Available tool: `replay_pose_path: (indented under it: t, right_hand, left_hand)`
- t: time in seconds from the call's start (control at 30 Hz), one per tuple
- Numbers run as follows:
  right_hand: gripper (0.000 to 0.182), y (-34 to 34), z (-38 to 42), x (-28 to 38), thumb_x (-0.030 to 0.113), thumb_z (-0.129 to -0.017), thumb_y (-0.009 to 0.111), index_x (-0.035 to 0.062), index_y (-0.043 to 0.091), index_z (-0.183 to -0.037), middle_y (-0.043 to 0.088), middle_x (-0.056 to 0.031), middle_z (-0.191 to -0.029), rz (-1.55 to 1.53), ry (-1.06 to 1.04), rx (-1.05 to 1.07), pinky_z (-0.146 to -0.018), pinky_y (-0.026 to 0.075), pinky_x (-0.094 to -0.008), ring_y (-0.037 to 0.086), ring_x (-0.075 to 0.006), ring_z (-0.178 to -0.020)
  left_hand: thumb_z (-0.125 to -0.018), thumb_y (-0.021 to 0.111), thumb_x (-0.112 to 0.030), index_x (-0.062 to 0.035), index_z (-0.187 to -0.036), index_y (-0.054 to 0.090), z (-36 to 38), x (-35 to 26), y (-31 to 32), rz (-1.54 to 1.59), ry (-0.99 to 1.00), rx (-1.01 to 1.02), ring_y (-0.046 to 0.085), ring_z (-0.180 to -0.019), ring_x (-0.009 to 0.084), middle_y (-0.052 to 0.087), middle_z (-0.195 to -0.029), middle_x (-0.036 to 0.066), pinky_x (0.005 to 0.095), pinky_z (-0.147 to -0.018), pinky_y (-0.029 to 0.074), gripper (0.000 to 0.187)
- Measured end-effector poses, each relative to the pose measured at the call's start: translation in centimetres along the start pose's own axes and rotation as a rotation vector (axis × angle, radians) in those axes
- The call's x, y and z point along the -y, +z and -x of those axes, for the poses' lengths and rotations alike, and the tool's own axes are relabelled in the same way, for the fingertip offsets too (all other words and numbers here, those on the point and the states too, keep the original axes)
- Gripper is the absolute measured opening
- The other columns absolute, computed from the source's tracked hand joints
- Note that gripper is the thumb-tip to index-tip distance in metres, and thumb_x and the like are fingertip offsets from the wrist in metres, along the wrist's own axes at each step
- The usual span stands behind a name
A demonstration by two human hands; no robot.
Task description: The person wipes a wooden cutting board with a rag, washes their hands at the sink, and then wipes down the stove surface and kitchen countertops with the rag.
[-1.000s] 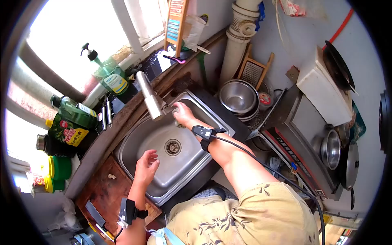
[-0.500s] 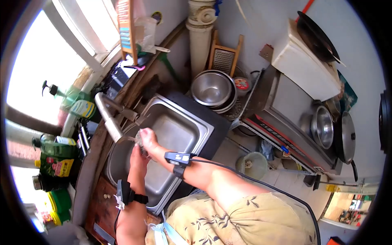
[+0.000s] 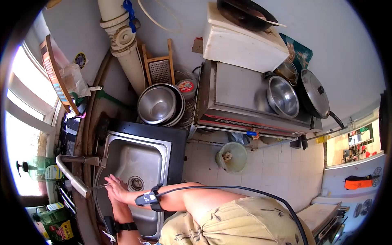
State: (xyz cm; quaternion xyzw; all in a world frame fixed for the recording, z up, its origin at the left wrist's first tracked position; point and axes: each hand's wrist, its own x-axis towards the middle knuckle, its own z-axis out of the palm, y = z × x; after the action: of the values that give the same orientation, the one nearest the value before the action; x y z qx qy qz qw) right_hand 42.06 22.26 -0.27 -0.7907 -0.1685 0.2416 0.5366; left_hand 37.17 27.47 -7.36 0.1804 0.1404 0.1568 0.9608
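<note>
My hands meet over the left side of the steel sink, under the faucet, whose thin stream runs onto the fingers. My right hand lies across my left hand, with its fingers bent together around it. Most of the left fingers are hidden beneath the right hand. Whether something is held between the palms does not show. The drain sits just right of my fingers. Both wrists carry a strapped black device, and a cable runs along my right arm.
Nested steel bowls and a grater stand behind the sink. To the right, a steel stove carries a foam box, a bowl and a lidded pan. A bucket is on the floor. Bottles line the left sill.
The view has swung right, so the sink and hands sit lower and further left. A greyish lump between my hands earlier is no longer visible. The hands remain together at the faucet.
</note>
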Motion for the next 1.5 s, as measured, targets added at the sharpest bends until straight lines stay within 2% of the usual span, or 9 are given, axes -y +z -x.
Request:
replay_pose_path:
  t: [0.23, 0.53, 0.67, 0.83, 0.97, 1.03, 1.1, 1.37, 1.5]
  right_hand:
    - [0.043, 0.9, -3.2, -3.7, 0.021, -0.086, 0.040, 0.0089, 0.039, -0.127, 0.031, -0.0190, -0.136, -0.258, -0.013, 0.302, -0.100, 0.031, -0.0419, 0.038, -0.0375, -0.118]
    - [0.058, 3.6, -2.7, -3.3, 0.045, -0.087, 0.042, 0.0192, 0.028, -0.137, 0.020, -0.0089, -0.144, -0.753, -0.036, 0.166, -0.106, 0.016, -0.0503, 0.017, -0.0362, -0.131]
    - [0.050, -1.1, -4.0, -1.5, 0.031, -0.087, 0.040, 0.0104, 0.033, -0.133, 0.023, -0.0180, -0.141, -0.106, -0.014, 0.338, -0.105, 0.022, -0.0425, 0.025, -0.0370, -0.127]
    - [0.045, 0.2, -0.8, -1.5, 0.030, -0.088, 0.040, 0.0104, 0.038, -0.129, 0.029, -0.0159, -0.138, 0.073, -0.130, 0.239, -0.104, 0.025, -0.0393, 0.029, -0.0328, -0.126]
    - [0.042, -1.5, 0.0, 1.1, 0.032, -0.089, 0.040, 0.0127, 0.042, -0.127, 0.034, -0.0114, -0.136, 0.025, 0.021, 0.252, -0.103, 0.025, -0.0380, 0.031, -0.0284, -0.124]
    - [0.034, -2.8, -0.6, 1.5, 0.024, -0.089, 0.040, 0.0048, 0.053, -0.114, 0.047, -0.0174, -0.122, 0.067, -0.199, -0.113, -0.096, 0.033, -0.0390, 0.043, -0.0310, -0.112]
    - [0.046, -3.2, -5.1, -1.1, 0.028, -0.088, 0.038, 0.0029, 0.040, -0.127, 0.030, -0.0221, -0.137, -0.140, 0.024, 0.291, -0.104, 0.023, -0.0410, 0.028, -0.0365, -0.126]
    - [0.035, -2.1, 0.9, -2.4, 0.027, -0.089, 0.040, 0.0013, 0.046, -0.112, 0.046, -0.0188, -0.116, -0.037, -0.092, 0.201, -0.097, 0.032, -0.0363, 0.041, -0.0305, -0.112]
    - [0.030, -4.0, -2.8, -2.2, 0.025, -0.089, 0.040, 0.0013, 0.047, -0.107, 0.049, -0.0167, -0.109, -0.167, -0.047, 0.143, -0.095, 0.035, -0.0342, 0.045, -0.0271, -0.107]
  left_hand:
    - [-0.092, 0.037, -0.028, -0.0068, -0.132, 0.035, 0.3, 0.1, 9.7, -0.275, 0.146, -0.690, 0.046, -0.113, 0.0254, 0.046, -0.124, 0.013, 0.0354, -0.096, 0.037, 0.045]
    - [-0.094, 0.028, -0.026, -0.0129, -0.138, 0.022, 0.6, 1.8, 15.6, -0.068, 0.165, -0.464, 0.022, -0.131, 0.0277, 0.019, -0.144, 0.010, 0.0393, -0.109, 0.017, 0.047]
    - [-0.094, 0.032, -0.029, -0.0079, -0.137, 0.025, 1.1, 0.9, 9.9, -0.210, 0.075, -0.085, 0.027, -0.129, 0.0254, 0.028, -0.141, 0.009, 0.0371, -0.106, 0.022, 0.048]
    - [-0.085, 0.029, -0.061, -0.0227, -0.134, 0.031, 0.8, -3.2, 2.7, -0.072, 0.123, -0.849, 0.029, -0.126, 0.0273, 0.032, -0.138, -0.001, 0.0488, -0.099, 0.025, 0.062]
    - [-0.085, 0.023, -0.063, -0.0349, -0.137, 0.019, 0.5, 0.5, 10.8, -0.271, -0.012, -0.714, 0.019, -0.132, 0.0279, 0.020, -0.145, -0.006, 0.0510, -0.102, 0.018, 0.060]
    - [-0.093, 0.030, -0.040, -0.0158, -0.138, 0.025, 0.3, 1.1, 10.7, 0.072, 0.053, -0.394, 0.029, -0.128, 0.0247, 0.026, -0.142, 0.006, 0.0407, -0.105, 0.023, 0.051]
    - [-0.094, 0.034, -0.029, -0.0061, -0.132, 0.033, 0.6, 1.2, 9.4, -0.164, 0.092, -0.340, 0.033, -0.125, 0.0238, 0.032, -0.138, 0.012, 0.0349, -0.104, 0.025, 0.045]
    - [-0.089, 0.032, -0.048, -0.0180, -0.135, 0.031, 0.8, -3.1, -0.5, -0.089, 0.138, -0.573, 0.025, -0.129, 0.0261, 0.025, -0.142, 0.001, 0.0508, -0.099, 0.027, 0.055]
    - [-0.091, 0.030, -0.044, -0.0180, -0.138, 0.025, -0.3, 0.1, 12.9, -0.230, 0.020, -0.553, 0.022, -0.131, 0.0260, 0.024, -0.143, 0.001, 0.0518, -0.103, 0.021, 0.054]
